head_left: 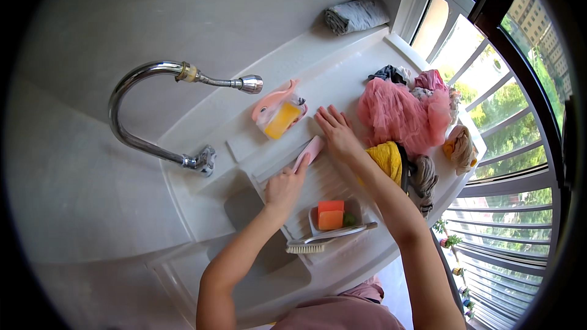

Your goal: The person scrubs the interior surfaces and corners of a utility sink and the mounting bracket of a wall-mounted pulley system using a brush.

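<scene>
My left hand point(285, 187) is closed around the near end of a pink oblong thing point(310, 149), index finger stretched along it. This thing lies on the ribbed washboard part of the white sink point(318, 174); its underside is hidden, so its exact kind cannot be told. My right hand point(336, 129) rests flat on the white surface just beyond it, fingers stretched out and holding nothing. Left of that hand sits a pink animal-shaped dish point(269, 102) with a yellow block point(282, 121) in it. A yellow cloth point(386, 160) lies beside my right forearm.
Pink tulle point(400, 116) and other clothes are heaped at the right. Nearer me, a dish with orange blocks point(331, 214) stands beside a scrubbing brush point(306, 248). A chrome faucet point(137, 76) arches over the left side. A rolled grey cloth point(356, 16) lies in the far corner.
</scene>
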Motion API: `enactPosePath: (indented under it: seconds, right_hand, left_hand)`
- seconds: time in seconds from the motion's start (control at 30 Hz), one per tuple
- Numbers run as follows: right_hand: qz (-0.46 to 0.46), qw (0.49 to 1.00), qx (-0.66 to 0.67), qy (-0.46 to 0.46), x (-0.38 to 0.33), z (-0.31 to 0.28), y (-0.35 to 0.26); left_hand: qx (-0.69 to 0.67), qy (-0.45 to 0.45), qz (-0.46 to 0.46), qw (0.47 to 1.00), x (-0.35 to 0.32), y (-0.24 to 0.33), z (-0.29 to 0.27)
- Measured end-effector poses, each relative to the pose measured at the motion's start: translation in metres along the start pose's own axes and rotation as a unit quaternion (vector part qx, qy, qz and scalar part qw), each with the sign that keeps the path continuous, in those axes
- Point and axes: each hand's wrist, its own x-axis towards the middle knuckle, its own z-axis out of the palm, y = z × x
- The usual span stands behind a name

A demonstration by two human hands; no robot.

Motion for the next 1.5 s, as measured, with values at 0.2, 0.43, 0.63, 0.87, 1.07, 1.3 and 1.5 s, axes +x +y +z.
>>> enactPosePath:
  seconds: [0.2,0.43,0.63,0.87,1.07,1.3,1.5]
  right_hand:
    - [-0.001,1.0,0.017,0.003,-0.007,0.006,0.016]
    - [-0.007,1.0,0.001,-0.003,0.004,0.005,0.002]
    - [-0.005,1.0,0.009,0.004,-0.004,0.005,0.013]
    - [-0.01,1.0,0.001,-0.019,-0.001,0.005,0.009]
    - [-0.018,1.0,-0.007,-0.008,0.002,0.002,0.0]
    - [-0.018,0.999,-0.013,-0.034,-0.004,0.005,0.018]
    - [-0.04,0.999,-0.025,-0.022,0.004,0.001,-0.001]
  left_hand:
    - [-0.001,-0.003,0.001,1.0,-0.005,0.007,-0.013]
    - [0.053,0.026,-0.025,0.998,0.008,0.019,0.005]
    - [-0.006,-0.004,-0.016,1.0,-0.022,0.001,-0.011]
    - [0.016,0.025,-0.022,0.999,0.001,0.02,-0.003]
    - [-0.036,-0.039,-0.026,0.998,-0.027,-0.002,-0.012]
    - [-0.075,-0.001,0.007,0.997,-0.021,-0.009,-0.009]
    - [-0.111,-0.022,0.057,0.992,-0.063,-0.079,0.012]
